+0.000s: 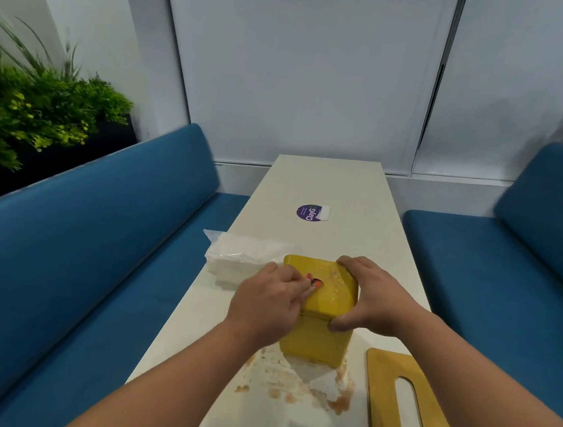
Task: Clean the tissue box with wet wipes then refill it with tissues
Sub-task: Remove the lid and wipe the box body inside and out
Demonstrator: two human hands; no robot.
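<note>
- The long white table (324, 186) runs away between two blue benches (93, 229), and the work sits at its near end.
- A stained white wipe (294, 383) lies spread under the box, blotched orange-brown, so the cleaning looks mostly done.
- The wooden lid (406, 407) with its slot lies off to the right, just beside the box and not touching it.
- The clear pack of tissues (241, 261) waits just left of the box, behind the left hand.
- The yellow tissue box (326, 307) stands upright mid-table; a film of clear plastic seems to lie over its top.
- The right hand (374, 301) clamps the box's right side, thumb near, fingers curled over the far corner.
- The left hand (268, 301) pokes extended fingers at a small dark hole in the top; whether it pinches anything, I cannot tell.
- My read: refilling is in hand; next calls for steadying the box and feeding tissues in.
- A purple round sticker (307, 212) reads "ClayG", the rest is covered.
</note>
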